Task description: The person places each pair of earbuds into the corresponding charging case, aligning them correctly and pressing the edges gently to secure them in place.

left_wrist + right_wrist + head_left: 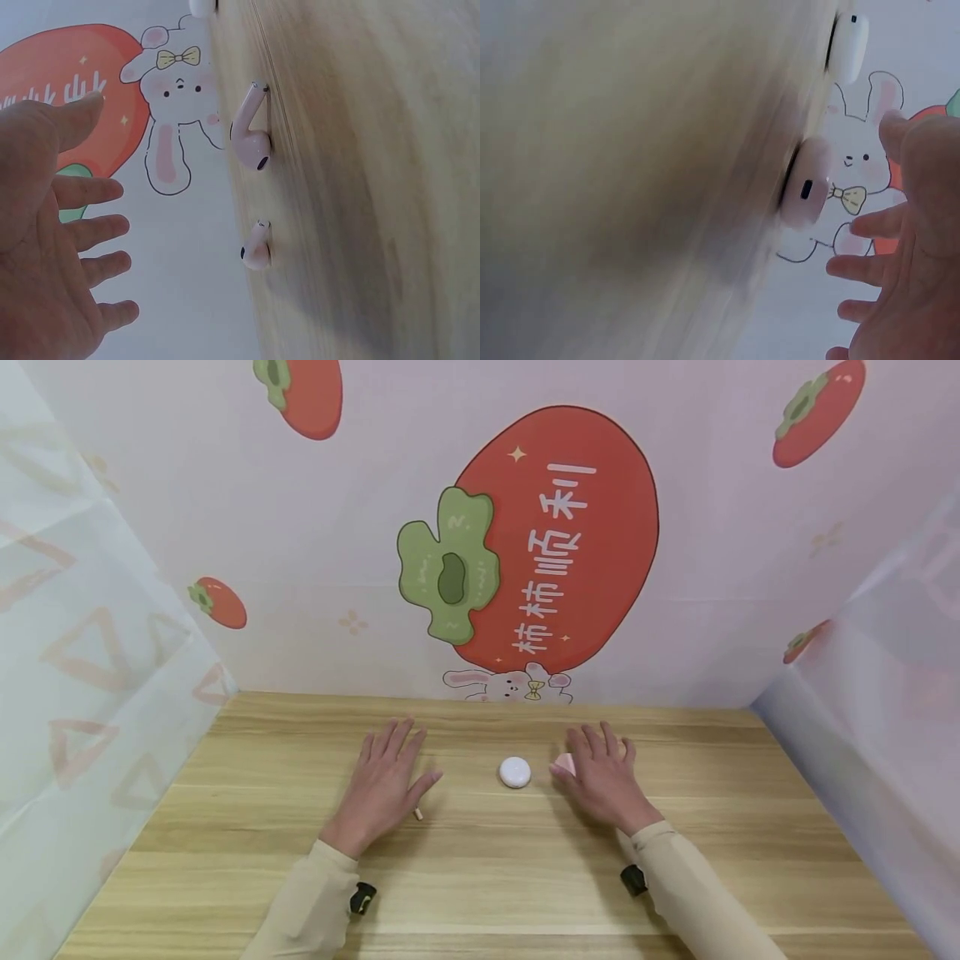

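1. My left grip [386, 781] is spread, fingers straight, palm down over the worktop [487, 877]. It holds nothing, and I cannot tell if the palm touches the wood.
2. My right grip [600, 777] is also spread, palm down and holding nothing.
3. Two pink earbuds, far bud [251, 135] and near bud [256, 247], lie on the worktop on the thumb side of my left grip, near it but not touching.
4. In the left wrist view both stems run roughly in line with my fingers, tips pointing away from the wrist.
5. A pink case [564, 764] sits just beside my right grip on the thumb side. The right wrist view shows a gap between them.
6. A white case [514, 772] sits between the two grips, nearer the right, touching neither.
7. Nearer grip: left for the earbuds, right for both cases.
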### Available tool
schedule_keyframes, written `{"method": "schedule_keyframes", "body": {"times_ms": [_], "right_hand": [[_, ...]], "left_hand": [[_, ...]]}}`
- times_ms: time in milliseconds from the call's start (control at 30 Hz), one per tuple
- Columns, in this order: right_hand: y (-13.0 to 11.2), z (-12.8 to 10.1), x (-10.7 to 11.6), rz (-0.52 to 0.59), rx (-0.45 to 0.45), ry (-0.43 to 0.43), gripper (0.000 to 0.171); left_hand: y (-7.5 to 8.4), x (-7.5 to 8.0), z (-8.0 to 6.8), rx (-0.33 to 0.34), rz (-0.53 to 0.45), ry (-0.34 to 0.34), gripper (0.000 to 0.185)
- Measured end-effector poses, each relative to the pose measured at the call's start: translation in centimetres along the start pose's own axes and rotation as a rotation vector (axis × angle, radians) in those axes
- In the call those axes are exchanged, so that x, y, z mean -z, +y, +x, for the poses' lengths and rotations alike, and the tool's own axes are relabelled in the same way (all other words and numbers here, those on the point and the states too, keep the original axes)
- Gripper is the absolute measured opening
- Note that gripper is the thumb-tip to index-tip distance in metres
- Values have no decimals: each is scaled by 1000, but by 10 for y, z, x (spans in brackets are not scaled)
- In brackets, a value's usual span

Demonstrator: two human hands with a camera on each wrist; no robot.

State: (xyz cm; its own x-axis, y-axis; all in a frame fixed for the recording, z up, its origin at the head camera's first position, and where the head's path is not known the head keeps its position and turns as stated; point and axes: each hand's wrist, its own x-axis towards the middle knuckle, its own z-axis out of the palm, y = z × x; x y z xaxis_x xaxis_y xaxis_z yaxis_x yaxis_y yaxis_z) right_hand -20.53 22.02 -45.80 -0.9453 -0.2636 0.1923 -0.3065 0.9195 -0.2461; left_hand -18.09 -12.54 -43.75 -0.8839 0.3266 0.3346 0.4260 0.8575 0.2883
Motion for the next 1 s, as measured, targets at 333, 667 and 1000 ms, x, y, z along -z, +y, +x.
{"method": "schedule_keyframes", "body": {"times_ms": [333,667,1000], "right_hand": [[10,-1,6,10,-46,-18,57],[13,8,13,22,-121,-113,48],[11,14,16,39,-164,-155,36]], "left_hand": [[8,-5,5,-7,28,-83,73],[13,-7,8,-6,14,-110,76],[11,-8,7,-2,4,-90,74]]}}
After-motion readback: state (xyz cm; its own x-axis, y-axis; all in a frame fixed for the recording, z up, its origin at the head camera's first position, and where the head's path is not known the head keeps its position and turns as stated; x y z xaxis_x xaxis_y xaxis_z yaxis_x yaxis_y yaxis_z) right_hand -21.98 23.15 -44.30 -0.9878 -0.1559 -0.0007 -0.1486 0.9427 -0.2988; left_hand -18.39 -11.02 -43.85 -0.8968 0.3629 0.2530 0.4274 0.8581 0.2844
